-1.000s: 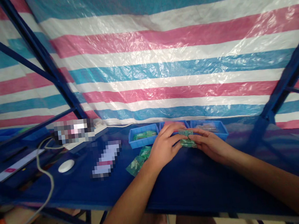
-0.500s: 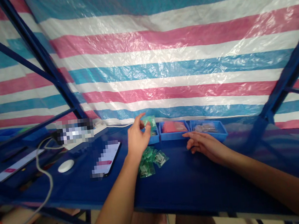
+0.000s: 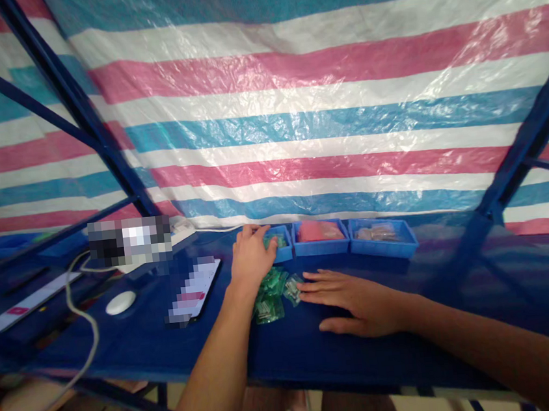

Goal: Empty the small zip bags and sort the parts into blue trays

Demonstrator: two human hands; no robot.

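Observation:
My left hand reaches into the leftmost small blue tray, its fingers curled down onto green packets inside. Whether it grips one is hidden. A loose pile of green packets lies on the blue table just below that hand. My right hand lies flat on the table with fingers stretched out, its fingertips touching the right edge of the pile. It holds nothing.
Two more blue trays stand in the same row: one with pink packets, one with pale packets. A phone, a white mouse with a cable, and a keyboard lie to the left. Blue frame posts and a striped tarp surround the table.
My left hand has dropped from holding a green packet above the tray down into the tray. My right hand has slid left from the trays to the packet pile.

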